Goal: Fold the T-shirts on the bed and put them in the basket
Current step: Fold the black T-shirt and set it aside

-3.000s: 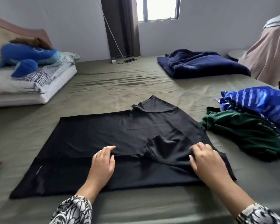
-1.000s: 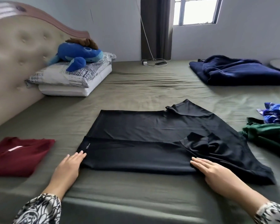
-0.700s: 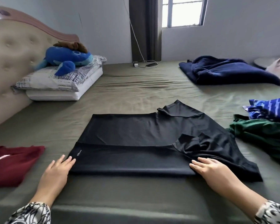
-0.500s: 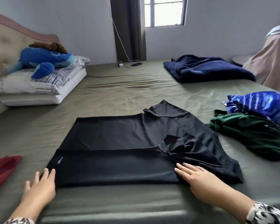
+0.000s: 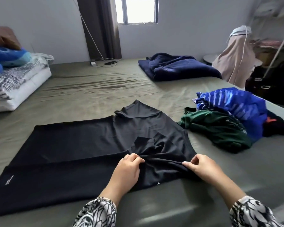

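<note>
A black T-shirt lies spread sideways on the olive bed, its near long edge folded over. My left hand pinches the bunched fabric near the shirt's right end. My right hand pinches the same bunched part a little further right, at the shirt's near right corner. A crumpled green T-shirt and a blue striped T-shirt lie in a heap to the right. No basket is in view.
A dark navy blanket lies at the far right of the bed. Pillows with a blue plush toy are at the far left. A charger and cable sit by the curtain. Clothes hang at the right edge.
My left hand left the shirt's left corner and moved right to the bunched sleeve area. Both hands went from lying flat to pinching the fabric. The view swung right, hiding the folded red shirt.
</note>
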